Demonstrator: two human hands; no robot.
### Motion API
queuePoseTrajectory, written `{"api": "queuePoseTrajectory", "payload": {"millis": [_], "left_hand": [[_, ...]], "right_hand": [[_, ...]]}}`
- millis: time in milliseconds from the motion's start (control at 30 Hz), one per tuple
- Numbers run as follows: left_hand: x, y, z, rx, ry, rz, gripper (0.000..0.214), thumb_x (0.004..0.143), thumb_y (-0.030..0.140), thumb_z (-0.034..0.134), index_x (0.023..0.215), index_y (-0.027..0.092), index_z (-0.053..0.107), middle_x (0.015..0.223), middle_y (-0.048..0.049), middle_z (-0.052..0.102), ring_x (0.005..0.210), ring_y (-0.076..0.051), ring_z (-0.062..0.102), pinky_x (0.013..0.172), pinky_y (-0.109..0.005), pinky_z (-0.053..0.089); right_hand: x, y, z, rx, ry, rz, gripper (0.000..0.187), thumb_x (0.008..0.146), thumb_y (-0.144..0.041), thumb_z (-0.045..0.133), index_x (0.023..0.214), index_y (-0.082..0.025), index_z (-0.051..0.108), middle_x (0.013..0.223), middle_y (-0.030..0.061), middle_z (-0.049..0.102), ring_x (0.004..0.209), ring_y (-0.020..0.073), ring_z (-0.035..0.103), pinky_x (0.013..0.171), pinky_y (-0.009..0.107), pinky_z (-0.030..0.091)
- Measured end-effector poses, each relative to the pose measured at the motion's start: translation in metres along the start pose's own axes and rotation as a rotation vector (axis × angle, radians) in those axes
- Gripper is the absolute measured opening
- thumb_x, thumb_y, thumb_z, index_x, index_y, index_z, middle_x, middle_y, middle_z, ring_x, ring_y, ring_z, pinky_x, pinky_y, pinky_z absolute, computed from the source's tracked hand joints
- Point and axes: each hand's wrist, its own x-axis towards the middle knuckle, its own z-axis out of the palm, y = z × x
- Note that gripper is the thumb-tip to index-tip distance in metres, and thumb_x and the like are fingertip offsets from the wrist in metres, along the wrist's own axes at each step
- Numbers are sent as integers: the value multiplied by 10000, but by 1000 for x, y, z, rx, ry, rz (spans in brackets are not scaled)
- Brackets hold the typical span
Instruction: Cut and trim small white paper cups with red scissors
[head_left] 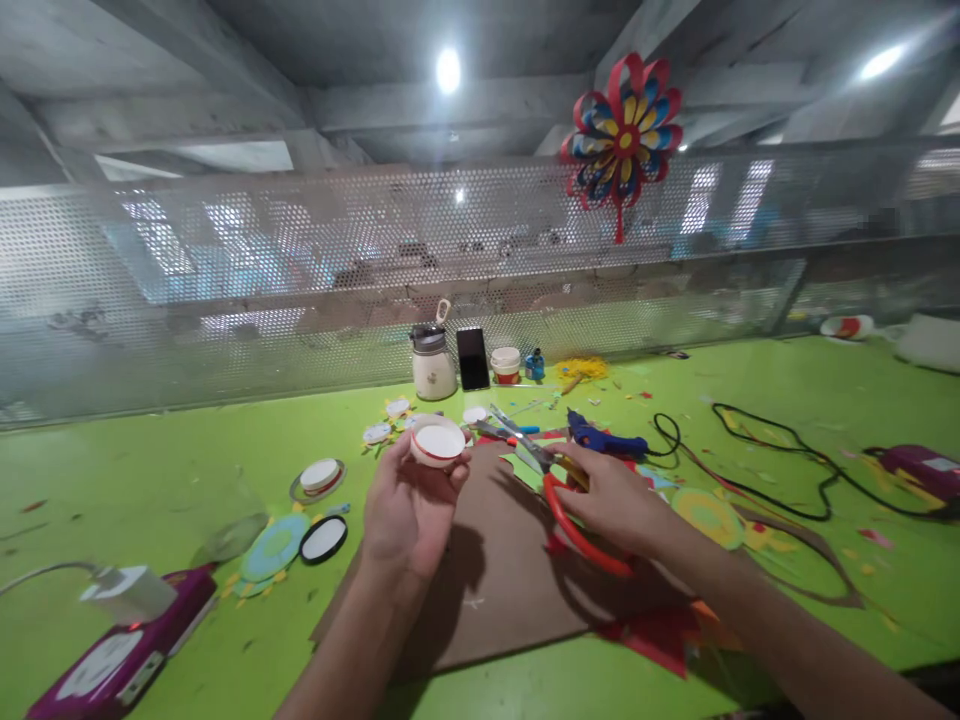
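Note:
My left hand (415, 510), palm up, grips a shallow round white lid (439, 442) with a red band at its rim, fingers curled around its sides. In my right hand (611, 500) are scissors (564, 515) with orange-red handles. Their blades point up and away to the left, and they look slightly parted. A thin yellow thing (574, 470) shows by the right fingers; I cannot make out what it is. Beneath both hands lies a brown cardboard sheet (495, 610). A blue glue gun (607, 437) rests just beyond my right hand.
A purple power strip (127, 650) with a white plug lies front left. Paper flower shapes (276, 548) and a black-rimmed disc (323, 540) are at left. Along the back stand a jug (433, 370), a phone (472, 359) and a tub (505, 366). Black cable (817, 480) winds across the right.

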Motion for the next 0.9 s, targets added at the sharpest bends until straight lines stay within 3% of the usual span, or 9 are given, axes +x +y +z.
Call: {"api": "queuePoseTrajectory", "payload": {"millis": [133,300,433,633,900], "left_hand": [[-1,1,0,15,-13,-24,304,920,254,392,871,109,654,695,-152,698,527,-174,621,424,-213,447],[-1,0,-1,22,-10,-91,302,923,214,363,826,108,628,628,-143,669,492,-174,599,377,-192,397],[3,0,-1,-8,17,-110,250,914,166,390,785,120,599,647,-118,667,517,-152,608,426,-186,447],[5,6,-2,-39,50,-166,269,949,192,380,814,118,599,709,-140,672,564,-151,626,440,-186,489],[6,8,-1,-107,164,-191,193,971,217,430,823,171,544,785,-98,662,725,-182,685,549,-238,576]], "right_hand": [[0,-16,10,-79,-88,9,372,829,-248,580,1182,-204,688,987,114,753,875,273,692,692,304,462],[4,-15,39,-124,-136,-25,384,834,-259,569,1206,-213,650,1040,115,732,890,267,682,680,300,449],[12,-17,58,-154,-123,-25,451,865,-302,594,1309,-226,570,1065,99,707,949,260,665,753,333,479],[29,-28,78,-188,-99,0,366,952,-375,591,1261,-180,569,1161,82,645,996,227,645,862,440,530],[34,-40,91,-293,-81,35,331,952,-336,606,1242,-178,581,1208,86,623,1013,228,643,853,434,550]]}}
